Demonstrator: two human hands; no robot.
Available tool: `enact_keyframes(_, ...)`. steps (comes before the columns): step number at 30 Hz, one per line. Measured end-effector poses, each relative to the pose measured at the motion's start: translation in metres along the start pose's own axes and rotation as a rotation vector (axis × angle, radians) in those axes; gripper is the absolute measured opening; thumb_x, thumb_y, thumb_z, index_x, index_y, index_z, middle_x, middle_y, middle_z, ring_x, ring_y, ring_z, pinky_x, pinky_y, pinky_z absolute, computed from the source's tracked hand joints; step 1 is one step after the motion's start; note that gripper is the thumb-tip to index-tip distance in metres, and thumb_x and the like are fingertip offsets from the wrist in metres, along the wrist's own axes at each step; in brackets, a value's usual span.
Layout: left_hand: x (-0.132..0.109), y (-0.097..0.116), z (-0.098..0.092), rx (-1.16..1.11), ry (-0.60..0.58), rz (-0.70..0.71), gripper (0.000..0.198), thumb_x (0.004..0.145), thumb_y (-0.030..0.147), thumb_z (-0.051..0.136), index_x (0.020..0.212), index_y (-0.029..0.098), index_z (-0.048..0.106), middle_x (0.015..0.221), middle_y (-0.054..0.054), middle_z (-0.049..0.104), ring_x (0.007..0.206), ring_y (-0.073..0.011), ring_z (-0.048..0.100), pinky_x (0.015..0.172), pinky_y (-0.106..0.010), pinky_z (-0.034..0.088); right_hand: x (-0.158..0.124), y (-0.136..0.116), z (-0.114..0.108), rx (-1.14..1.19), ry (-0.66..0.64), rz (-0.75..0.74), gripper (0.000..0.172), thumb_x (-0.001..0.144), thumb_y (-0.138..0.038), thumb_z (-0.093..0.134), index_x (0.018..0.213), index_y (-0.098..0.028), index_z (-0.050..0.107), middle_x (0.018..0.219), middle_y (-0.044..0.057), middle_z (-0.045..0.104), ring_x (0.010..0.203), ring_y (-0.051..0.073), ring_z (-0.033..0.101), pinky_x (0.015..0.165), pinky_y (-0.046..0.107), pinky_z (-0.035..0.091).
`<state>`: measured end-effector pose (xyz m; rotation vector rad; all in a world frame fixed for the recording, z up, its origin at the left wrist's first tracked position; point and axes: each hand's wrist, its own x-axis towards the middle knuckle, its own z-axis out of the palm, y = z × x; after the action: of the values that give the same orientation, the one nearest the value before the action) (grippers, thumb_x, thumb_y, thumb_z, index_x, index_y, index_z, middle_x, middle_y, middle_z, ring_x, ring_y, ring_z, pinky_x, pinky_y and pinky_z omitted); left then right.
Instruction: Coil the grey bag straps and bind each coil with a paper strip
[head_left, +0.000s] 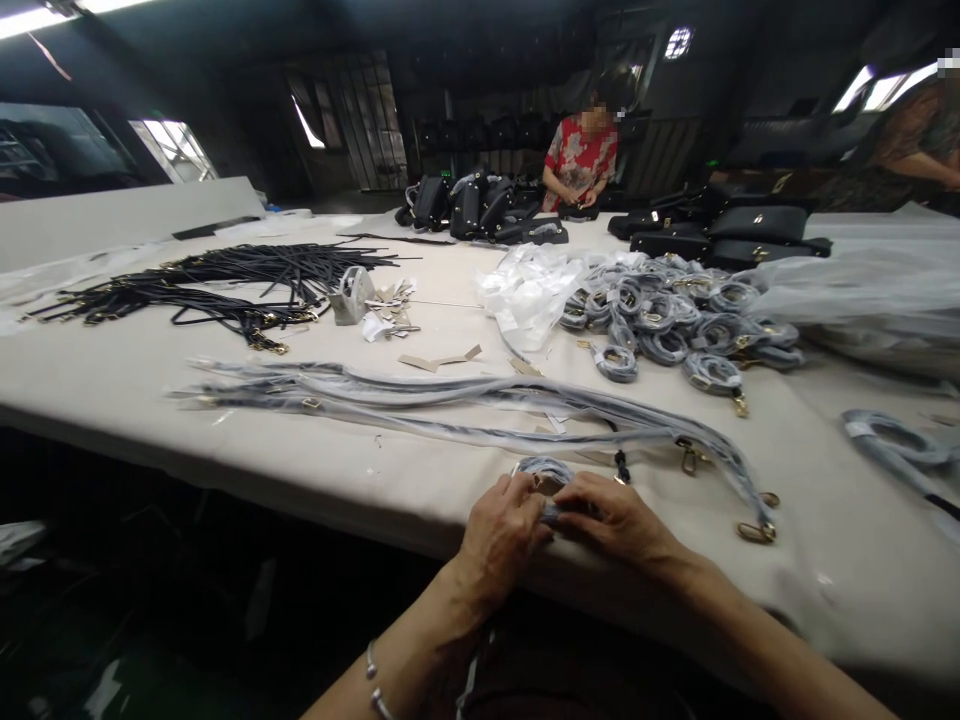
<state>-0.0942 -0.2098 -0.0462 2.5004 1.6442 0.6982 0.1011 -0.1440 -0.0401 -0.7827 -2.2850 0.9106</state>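
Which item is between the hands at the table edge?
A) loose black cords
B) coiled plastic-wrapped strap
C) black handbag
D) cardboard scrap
B: the left hand and right hand close around a small coil of plastic-wrapped strap.

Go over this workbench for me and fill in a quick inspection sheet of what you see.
surface: long table under beige cloth
job's things: left hand and right hand grip a coil of plastic-wrapped strap
clutter: long wrapped straps, coiled straps, black strap pile, cardboard scraps
grippers: nothing seen, bare hands only
cables: nothing seen
surroundings: co-worker in a red top near black handbags
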Motion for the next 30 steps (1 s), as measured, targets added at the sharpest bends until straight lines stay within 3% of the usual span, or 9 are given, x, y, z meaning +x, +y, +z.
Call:
enact_keyframes(2,-0.003,-0.009,-0.006,-0.001,-0.045,0.065,0.028,0.082,0.018,0.072,0.109,0.018,0.063,0.114,-0.009,0.065,0.095,-0.0250,0.061,0.084,-0.037,0.055,0.002,0.004,-0.001,0.010,-0.028,-0.014,0.011,0.088,-0.030,0.066,0.090,-0.023,0.074,0.080,0.004,0.067,0.074,0.018,0.063,0.069,0.028,0.049)
enact_keyframes(6,0.002,-0.024,-0.008,-0.126,-0.096,0.109,0.013,0.087,0.017,0.066,0.100,0.020,0.067,0.098,-0.005,0.067,0.088,-0.0216,0.061,0.079,-0.031,0.054,0.007,0.004,-0.003,-0.002,-0.059,-0.031,0.011,0.088,-0.031,0.067,0.085,-0.025,0.076,0.077,0.002,0.063,0.071,0.017,0.061,0.067,0.027,0.048)
enact_keyframes(12,0.009,-0.031,0.004,-0.196,0.121,0.193,0.021,0.097,0.021,0.046,0.093,0.021,0.066,0.085,-0.004,0.065,0.078,-0.0183,0.065,0.070,-0.027,0.054,0.007,-0.001,0.006,-0.138,0.047,-0.058,0.003,0.080,-0.023,0.075,0.081,-0.023,0.073,0.080,0.001,0.066,0.077,0.018,0.060,0.073,0.028,0.048)
enact_keyframes(17,0.018,-0.011,0.021,-0.087,0.238,0.251,0.025,0.101,0.028,0.039,0.100,0.023,0.064,0.085,-0.004,0.067,0.076,-0.0179,0.069,0.066,-0.025,0.056,-0.006,-0.007,0.003,-0.211,0.237,-0.028,0.009,0.088,-0.020,0.063,0.091,-0.020,0.071,0.099,0.008,0.070,0.095,0.022,0.062,0.088,0.036,0.048)
enact_keyframes(22,0.025,0.007,0.034,-0.028,0.322,0.263,0.034,0.102,0.034,0.033,0.100,0.023,0.065,0.083,-0.005,0.068,0.072,-0.0183,0.071,0.062,-0.025,0.058,-0.015,-0.007,-0.010,-0.165,0.293,0.012,0.006,0.082,-0.019,0.070,0.078,-0.022,0.072,0.077,0.001,0.072,0.080,0.019,0.065,0.079,0.030,0.052)
enact_keyframes(26,0.026,-0.002,0.036,-0.059,0.277,0.251,0.032,0.101,0.039,0.038,0.097,0.026,0.067,0.088,-0.003,0.070,0.076,-0.0171,0.073,0.064,-0.021,0.059,-0.036,0.003,-0.058,-0.166,0.489,0.152,0.012,0.089,-0.032,0.065,0.085,-0.023,0.074,0.083,0.001,0.074,0.077,0.016,0.068,0.073,0.025,0.053)
enact_keyframes(30,0.025,-0.013,0.042,-0.090,0.351,0.267,0.027,0.097,0.042,0.046,0.099,0.031,0.071,0.090,-0.001,0.073,0.079,-0.0171,0.074,0.066,-0.019,0.061,-0.112,0.031,-0.152,-0.374,0.940,0.416,0.030,0.090,-0.048,0.057,0.091,-0.022,0.072,0.095,0.007,0.073,0.091,0.024,0.067,0.087,0.037,0.051)
